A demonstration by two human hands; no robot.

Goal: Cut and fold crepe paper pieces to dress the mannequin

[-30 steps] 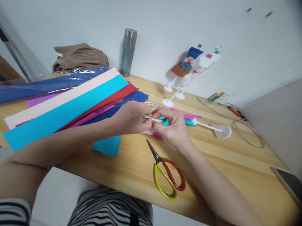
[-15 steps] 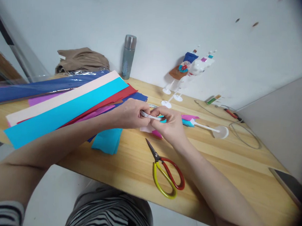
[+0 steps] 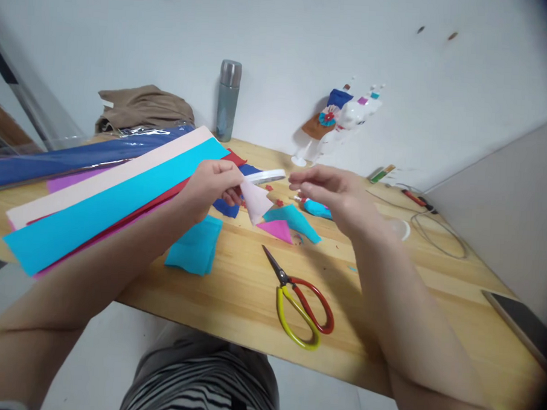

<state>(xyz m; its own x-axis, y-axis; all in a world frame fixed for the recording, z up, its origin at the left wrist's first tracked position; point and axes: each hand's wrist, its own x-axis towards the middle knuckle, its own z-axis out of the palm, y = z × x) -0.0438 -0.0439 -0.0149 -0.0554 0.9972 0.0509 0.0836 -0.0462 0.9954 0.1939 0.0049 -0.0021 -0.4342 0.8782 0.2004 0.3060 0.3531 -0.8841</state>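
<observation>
My left hand (image 3: 215, 183) pinches a pale pink piece of paper (image 3: 257, 202) that hangs from its fingertips. A narrow white ring, like a tape roll (image 3: 272, 175), shows just beyond those fingers; I cannot tell whether they hold it too. My right hand (image 3: 331, 192) is raised to the right, thumb apart from the fingers and nothing visible in it. Under it lie a teal paper piece (image 3: 295, 221), a magenta scrap (image 3: 276, 229) and a turquoise-wrapped item (image 3: 317, 209), partly hidden. Scissors (image 3: 283, 278) with one red and one yellow handle lie slightly spread in front.
Long paper strips (image 3: 119, 204) and a plastic-wrapped blue roll (image 3: 85, 154) cover the left side. Folded turquoise paper (image 3: 194, 247) lies near the front edge. Behind stand a flask (image 3: 228, 100), brown cloth (image 3: 146, 109) and small decorated figures (image 3: 336, 114). A phone-like slab (image 3: 517, 324) lies right.
My hands were together at the white ring and have come apart. The left moved left with the pale pink paper; the right lifted rightward and opened. Paper scraps beneath are uncovered.
</observation>
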